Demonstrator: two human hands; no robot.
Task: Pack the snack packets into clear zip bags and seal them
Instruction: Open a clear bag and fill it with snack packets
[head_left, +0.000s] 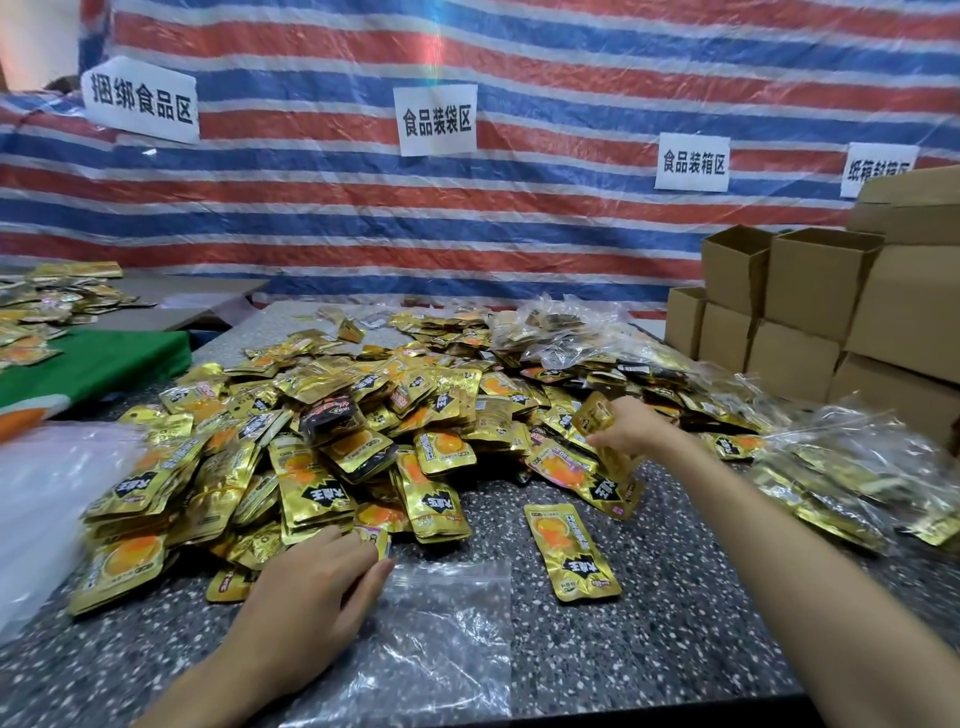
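Note:
A big heap of gold snack packets covers the middle of the speckled table. An empty clear zip bag lies flat near the front edge. My left hand rests on the bag's left end, its fingertips touching a small gold packet at the heap's edge. My right hand reaches into the heap's right side and grips a gold packet by its top. One single packet lies alone on the table between the hands.
Filled clear bags of packets pile up at the right, more at the back. Stacked cardboard boxes stand behind them. A green cloth and more packets lie at the left; white plastic sits at the near left. A striped tarp hangs behind.

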